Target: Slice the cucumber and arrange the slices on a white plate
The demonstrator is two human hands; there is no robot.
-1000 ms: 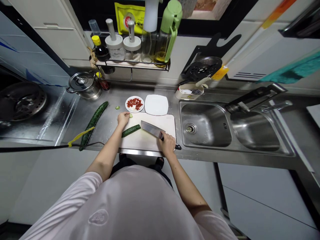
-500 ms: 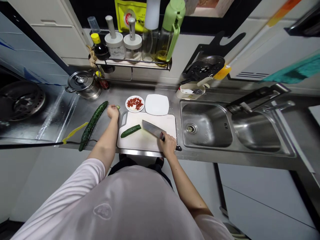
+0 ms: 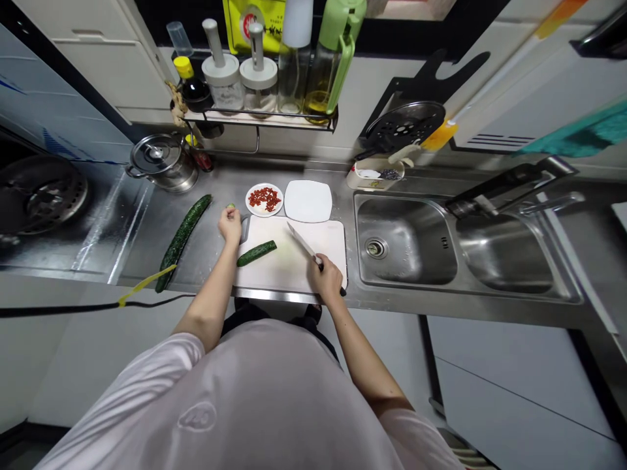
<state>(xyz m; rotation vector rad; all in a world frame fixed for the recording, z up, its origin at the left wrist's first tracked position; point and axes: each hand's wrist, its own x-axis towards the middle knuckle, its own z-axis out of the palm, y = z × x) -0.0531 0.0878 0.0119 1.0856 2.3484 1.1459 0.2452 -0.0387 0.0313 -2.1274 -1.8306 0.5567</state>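
Note:
My left hand (image 3: 230,225) hovers over the counter at the left edge of the white cutting board (image 3: 313,261), fingers loosely bent and holding nothing. Just beyond it lies a small cut-off cucumber end (image 3: 230,206). A short cucumber piece (image 3: 257,252) lies on the board's left half. My right hand (image 3: 326,277) grips the handle of a cleaver (image 3: 302,241), whose blade is turned on edge above the middle of the board, to the right of the cucumber piece.
A whole long cucumber (image 3: 182,238) lies on the steel counter at left, near a yellow-and-black cable (image 3: 142,285). A small dish of red bits (image 3: 264,199) and a white square plate (image 3: 308,200) sit behind the board. Pot (image 3: 160,161) back left, double sink (image 3: 406,245) right.
My left hand carried a cut cucumber end off the board, left it on the counter and drew back toward the board. The cleaver blade turned from lying flat to standing on edge.

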